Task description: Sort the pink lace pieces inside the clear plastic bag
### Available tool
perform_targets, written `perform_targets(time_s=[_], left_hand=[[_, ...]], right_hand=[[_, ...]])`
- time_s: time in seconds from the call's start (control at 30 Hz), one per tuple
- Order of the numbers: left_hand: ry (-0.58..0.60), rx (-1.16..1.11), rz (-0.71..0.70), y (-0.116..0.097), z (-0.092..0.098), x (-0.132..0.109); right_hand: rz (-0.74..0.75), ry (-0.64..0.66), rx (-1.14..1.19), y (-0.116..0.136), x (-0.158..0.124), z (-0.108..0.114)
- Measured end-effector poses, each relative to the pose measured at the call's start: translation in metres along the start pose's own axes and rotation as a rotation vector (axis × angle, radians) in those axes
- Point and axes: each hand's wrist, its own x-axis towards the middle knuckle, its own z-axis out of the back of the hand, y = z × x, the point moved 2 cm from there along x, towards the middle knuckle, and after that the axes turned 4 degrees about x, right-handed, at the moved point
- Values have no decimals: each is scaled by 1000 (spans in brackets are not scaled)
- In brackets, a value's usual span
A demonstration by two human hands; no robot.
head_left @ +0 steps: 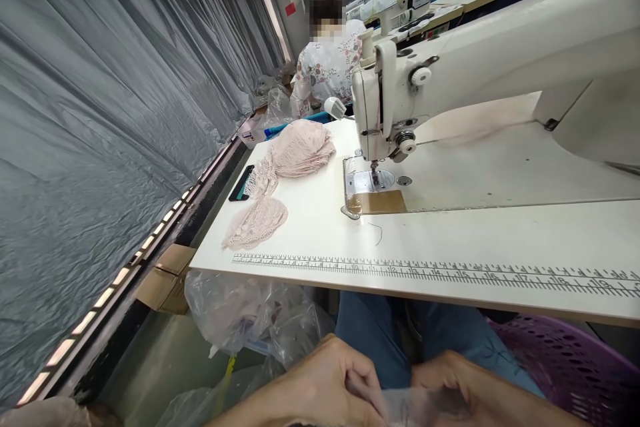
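Observation:
Low in the view, above my lap, my left hand [340, 383] is closed with curled fingers on a thin, translucent plastic-like piece [413, 405]. My right hand [453, 380] is bent round the other side of that same piece, its fingertips partly hidden. The lower part of both hands runs off the bottom edge. On the white table lie a stack of pale pink lace cups [303, 147] and one lace piece [257, 221] in front of it, both away from my hands.
A white sewing machine [475, 67] stands on the table [300, 233], which has a printed ruler along its front edge. Clear plastic bags [250, 307] hang below left, beside a cardboard box [167, 280]. A purple basket [575, 360] is at right. Another person [330, 60] sits ahead.

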Motion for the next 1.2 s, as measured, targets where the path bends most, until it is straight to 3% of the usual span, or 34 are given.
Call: perform_targets(time_s=[0.2, 0.43, 0.57, 0.87, 1.07, 1.2], left_hand=[[-96, 42, -1, -6, 3, 2], [65, 50, -10, -7, 2, -1], [-1, 46, -130, -8, 0, 3], [-71, 71, -102, -4, -3, 7], [150, -86, -5, 11, 3, 3], [149, -94, -26, 9, 3, 2]], right_hand=[[33, -21, -25, 7, 3, 3], [16, -51, -10, 13, -2, 9], [21, -35, -11, 11, -4, 10], [27, -74, -64, 9, 3, 7], [45, 16, -44, 9, -1, 18], [53, 34, -59, 4, -7, 22]])
